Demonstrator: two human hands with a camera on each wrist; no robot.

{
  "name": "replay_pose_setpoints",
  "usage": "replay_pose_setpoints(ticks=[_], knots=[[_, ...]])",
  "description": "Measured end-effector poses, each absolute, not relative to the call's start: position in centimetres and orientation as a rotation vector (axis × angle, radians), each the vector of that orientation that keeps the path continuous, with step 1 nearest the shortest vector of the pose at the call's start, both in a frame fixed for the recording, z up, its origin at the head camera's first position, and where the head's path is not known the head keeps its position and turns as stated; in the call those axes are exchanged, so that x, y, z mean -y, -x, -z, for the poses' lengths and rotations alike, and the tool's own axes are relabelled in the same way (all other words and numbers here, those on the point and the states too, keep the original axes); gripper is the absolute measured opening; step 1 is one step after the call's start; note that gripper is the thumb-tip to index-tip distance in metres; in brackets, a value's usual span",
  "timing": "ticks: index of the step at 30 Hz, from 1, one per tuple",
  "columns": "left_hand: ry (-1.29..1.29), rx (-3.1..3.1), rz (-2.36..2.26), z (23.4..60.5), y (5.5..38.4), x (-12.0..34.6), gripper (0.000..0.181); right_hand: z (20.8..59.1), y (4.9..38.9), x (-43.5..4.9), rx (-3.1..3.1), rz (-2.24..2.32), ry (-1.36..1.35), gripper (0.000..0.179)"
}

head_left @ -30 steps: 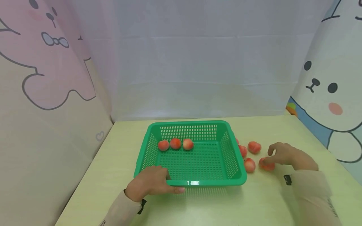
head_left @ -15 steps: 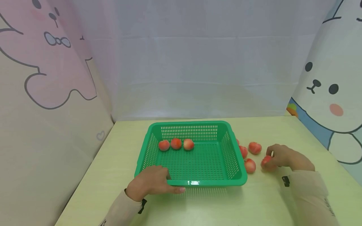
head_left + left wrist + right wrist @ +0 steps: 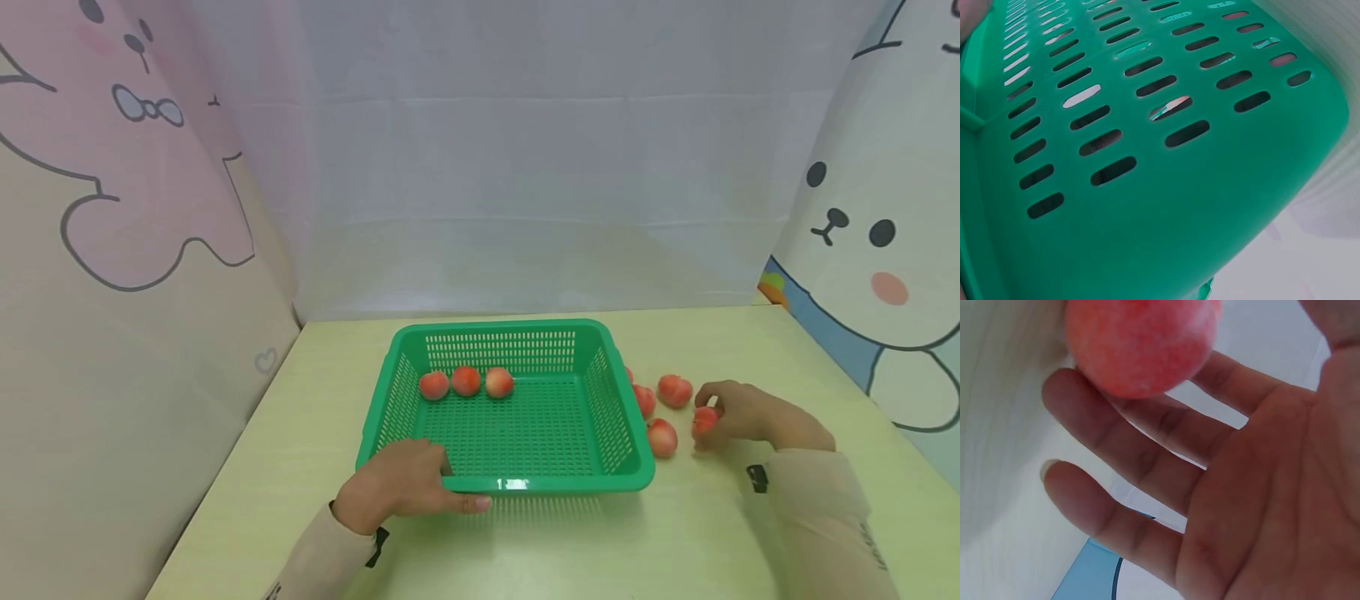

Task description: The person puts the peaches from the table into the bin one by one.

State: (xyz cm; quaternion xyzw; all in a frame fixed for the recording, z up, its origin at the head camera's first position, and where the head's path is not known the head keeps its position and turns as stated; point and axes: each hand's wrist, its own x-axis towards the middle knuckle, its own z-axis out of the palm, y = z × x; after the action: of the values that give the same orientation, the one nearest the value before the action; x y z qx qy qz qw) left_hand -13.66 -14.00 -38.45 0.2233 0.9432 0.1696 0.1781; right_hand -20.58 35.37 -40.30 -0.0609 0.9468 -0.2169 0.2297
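My left hand (image 3: pixel 401 479) grips the front rim of a green plastic basket (image 3: pixel 555 484), thumb outside and fingers over the edge. The slotted basket wall (image 3: pixel 1147 225) fills the left wrist view. Three peaches (image 3: pixel 466 381) lie in a row inside, toward the back left. To the right of the basket, my right hand (image 3: pixel 746 417) holds another peach (image 3: pixel 704 422) low over the table, between thumb and fingers. In the right wrist view this peach (image 3: pixel 1144 347) rests against curved fingers (image 3: pixel 1141 456); the thumb tip is out of sight.
Several loose peaches lie right of the basket, among them a front one (image 3: pixel 662 438) and a back one (image 3: pixel 675 391); one is partly hidden by the basket. The pale wooden table (image 3: pixel 547 558) meets a white curtain (image 3: pixel 525 208) behind and printed cloths at both sides.
My right fingers have closed around the peach and shifted it slightly left and back. My left hand and the basket stay in place.
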Motion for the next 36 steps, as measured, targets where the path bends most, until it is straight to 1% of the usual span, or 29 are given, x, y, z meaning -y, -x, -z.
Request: replay_pose_setpoints(ticks=[2,4,11,15,22,31,36], knots=[[-0.634,-2.669,-0.48,38.5,13.7,14.0,0.07,40.0,20.4,-35.5,-2.589,0.614,0.17,0.059],[-0.634,-2.669,-0.483,38.5,13.6,14.0,0.07,39.8,20.3,-35.7,-2.575,0.633,0.171,0.057],[-0.637,-2.67,-0.479,38.5,13.7,14.0,0.071,39.5,20.1,-36.0,-2.575,0.635,0.2,0.039],[-0.632,-2.665,-0.481,38.5,13.7,14.0,0.07,39.3,20.1,-36.2,-2.608,0.626,0.222,0.035],[-0.624,-2.661,-0.503,38.5,13.7,14.0,0.07,37.9,19.5,-36.4,-2.688,0.632,0.264,0.041],[-0.62,-2.668,-0.494,38.4,13.6,14.0,0.07,34.1,17.4,-34.7,-2.847,0.586,0.259,0.062],[-0.618,-2.66,-0.506,38.4,13.6,13.9,0.07,32.2,15.8,-32.2,-3.007,0.568,0.432,0.061]])
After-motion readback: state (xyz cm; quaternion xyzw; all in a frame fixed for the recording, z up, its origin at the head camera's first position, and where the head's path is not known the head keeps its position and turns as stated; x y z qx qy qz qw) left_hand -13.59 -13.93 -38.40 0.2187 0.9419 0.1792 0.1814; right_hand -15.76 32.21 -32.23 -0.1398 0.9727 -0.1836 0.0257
